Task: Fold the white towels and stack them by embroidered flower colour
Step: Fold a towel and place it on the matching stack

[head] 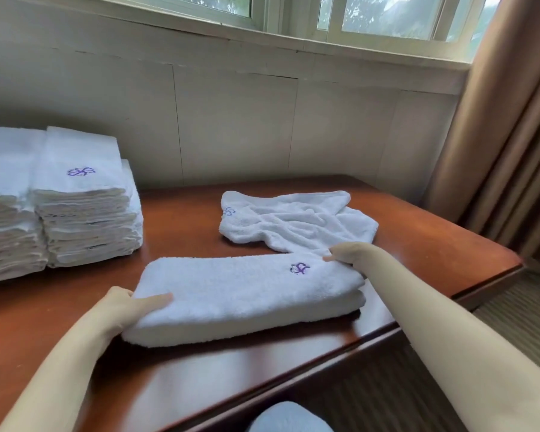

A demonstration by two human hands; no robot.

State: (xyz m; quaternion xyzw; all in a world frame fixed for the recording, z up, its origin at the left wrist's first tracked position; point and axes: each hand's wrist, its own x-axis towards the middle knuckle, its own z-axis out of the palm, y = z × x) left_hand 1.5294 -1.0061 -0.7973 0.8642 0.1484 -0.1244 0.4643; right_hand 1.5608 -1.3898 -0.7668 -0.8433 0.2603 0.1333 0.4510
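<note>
Terry, white: the long towel (243, 294) lies folded in a strip between your hands, with the purple flower (299, 268) face up near your right hand (349, 252).

Left hand (122, 307): grips the near end, thumb on top, fingers wrapped round the edge.

Right hand: at the far corner, thumb tip on the pile. The fingers behind are hidden, so I cannot tell whether it grips.

Step judged: the closing fold. Square the ends first, and keep the flower on the outside so it matches the purple stack (85, 213).

Edges: the table (175, 213) drops off just under your right forearm, so fold inward, towards your left. The loose towel (296, 219) touches the strip just beyond your right fingers, so lift clear of it or it may drag.

Room: wood shows between your left hand and the purple stack. The pink stack (3, 213) stands further left.
</note>
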